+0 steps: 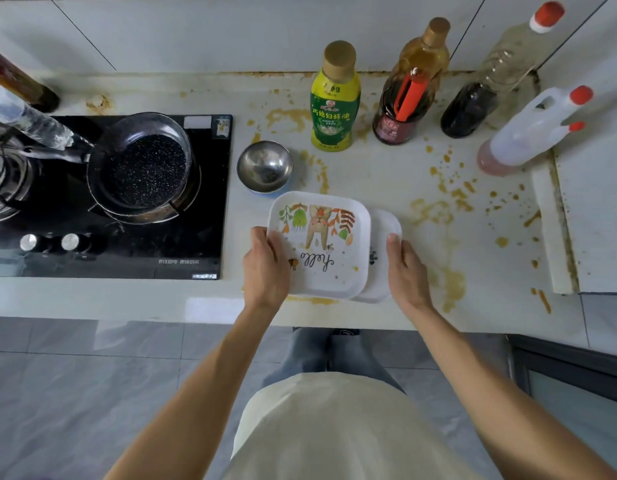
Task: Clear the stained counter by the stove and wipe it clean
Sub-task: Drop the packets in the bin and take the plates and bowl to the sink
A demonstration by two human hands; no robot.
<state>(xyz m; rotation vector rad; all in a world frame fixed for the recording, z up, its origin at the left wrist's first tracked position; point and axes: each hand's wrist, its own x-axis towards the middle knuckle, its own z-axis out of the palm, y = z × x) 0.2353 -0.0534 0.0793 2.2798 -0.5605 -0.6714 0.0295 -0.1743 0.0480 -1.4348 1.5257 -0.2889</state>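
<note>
Grey floor tiles (75,393) lie below the orange-stained white counter (421,188).

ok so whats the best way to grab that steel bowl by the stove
Grip the steel bowl by its rim, coming straight down from above. It sits upright with its mouth open, so the thin rim is exposed all round, while the curved, polished sides would likely slip. Its right edge looks freest: the stove crowds the left and the printed plate sits just in front.

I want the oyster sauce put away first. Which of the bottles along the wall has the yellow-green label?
The leftmost bottle in the row, just behind the steel bowl; it alone has a bright yellow-green wrap.
</note>
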